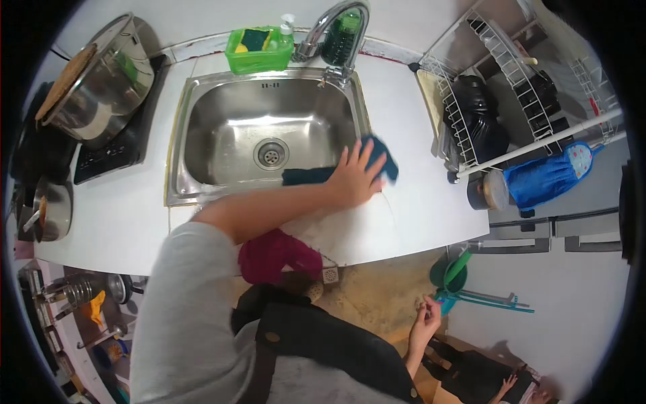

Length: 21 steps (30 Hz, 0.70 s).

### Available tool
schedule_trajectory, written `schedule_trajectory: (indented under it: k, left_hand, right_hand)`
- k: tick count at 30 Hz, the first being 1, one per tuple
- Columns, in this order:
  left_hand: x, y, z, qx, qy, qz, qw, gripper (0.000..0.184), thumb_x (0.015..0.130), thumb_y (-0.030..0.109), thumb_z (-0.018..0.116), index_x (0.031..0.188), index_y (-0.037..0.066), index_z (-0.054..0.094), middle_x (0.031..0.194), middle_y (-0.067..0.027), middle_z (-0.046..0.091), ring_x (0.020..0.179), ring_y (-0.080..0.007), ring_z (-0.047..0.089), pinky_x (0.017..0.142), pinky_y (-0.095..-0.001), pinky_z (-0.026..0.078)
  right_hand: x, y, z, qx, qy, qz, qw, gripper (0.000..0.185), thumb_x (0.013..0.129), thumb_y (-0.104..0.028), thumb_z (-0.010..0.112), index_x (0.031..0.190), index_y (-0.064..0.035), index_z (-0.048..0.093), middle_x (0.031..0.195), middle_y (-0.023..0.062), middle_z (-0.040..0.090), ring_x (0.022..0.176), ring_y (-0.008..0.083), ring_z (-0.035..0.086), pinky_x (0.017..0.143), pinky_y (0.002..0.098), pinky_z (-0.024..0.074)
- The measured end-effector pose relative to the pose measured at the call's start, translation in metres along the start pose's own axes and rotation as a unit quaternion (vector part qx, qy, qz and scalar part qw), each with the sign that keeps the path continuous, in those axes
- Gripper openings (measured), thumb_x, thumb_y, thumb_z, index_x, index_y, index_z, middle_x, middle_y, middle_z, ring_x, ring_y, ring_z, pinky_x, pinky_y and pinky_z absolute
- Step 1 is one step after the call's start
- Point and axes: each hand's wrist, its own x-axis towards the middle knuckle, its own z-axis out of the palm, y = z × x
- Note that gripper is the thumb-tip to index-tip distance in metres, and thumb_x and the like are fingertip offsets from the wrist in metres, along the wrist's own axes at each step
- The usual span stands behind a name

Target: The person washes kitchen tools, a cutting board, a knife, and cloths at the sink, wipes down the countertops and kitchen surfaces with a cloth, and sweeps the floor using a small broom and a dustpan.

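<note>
Evidently soft and light, the blue cloth [306, 177] lies over the sink's [176, 158] near right corner, best gripped by its folds. The left hand [353, 180] presses it, fingers spread; the right hand's [425, 322] grip, cannot tell.

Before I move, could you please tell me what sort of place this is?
It looks like a kitchen, probably a home one: a stainless-steel sink is set in the white countertop, a large metal pot stands at one side, and a white wire dish rack at the other.
</note>
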Motion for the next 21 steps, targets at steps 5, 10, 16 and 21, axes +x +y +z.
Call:
schedule_trajectory:
  k: [5,10,16,21]
  left_hand:
    - [0.135,-0.07,0.038,0.013,0.239,-0.277,0.931,0.058,0.089,0.041,0.038,0.136,0.008,0.03,0.141,-0.0232,0.017,0.129,-0.0457,0.013,0.101,-0.0588,0.015]
    - [0.121,-0.053,0.038,-0.037,0.175,-0.289,0.941,0.06,0.088,0.04,0.037,0.137,0.007,0.026,0.144,-0.0201,0.011,0.131,-0.0435,0.007,0.103,-0.0583,0.011]
    - [0.01,-0.006,-0.03,-0.103,-0.01,-0.138,0.985,0.055,0.077,0.015,0.054,0.129,0.009,0.04,0.121,-0.0199,0.035,0.108,-0.036,0.036,0.092,-0.0458,0.034]
    - [-0.062,-0.007,-0.17,-0.085,0.185,-0.145,0.968,0.051,0.075,0.01,0.054,0.124,0.005,0.045,0.116,-0.0207,0.037,0.107,-0.0365,0.036,0.093,-0.0385,0.034]
  right_hand:
    - [-0.017,0.018,-0.015,-0.025,0.003,0.025,0.999,0.015,0.087,-0.007,0.048,0.097,0.001,0.058,0.093,0.0094,0.054,0.076,0.0168,0.052,0.065,0.0261,0.0427]
    - [-0.022,0.017,-0.016,0.035,-0.006,0.071,0.997,0.014,0.087,-0.005,0.048,0.095,0.0015,0.057,0.093,0.0072,0.053,0.074,0.0144,0.051,0.065,0.0254,0.0427]
    - [0.071,-0.036,0.024,0.075,-0.088,-0.155,0.981,0.012,0.088,-0.006,0.05,0.093,0.0024,0.056,0.089,0.0066,0.052,0.074,0.0113,0.049,0.067,0.0234,0.0424]
    - [0.121,-0.176,0.105,0.271,-0.217,-0.184,0.92,0.015,0.088,-0.009,0.051,0.094,0.0014,0.059,0.087,0.0033,0.055,0.073,0.0093,0.049,0.067,0.0219,0.0431]
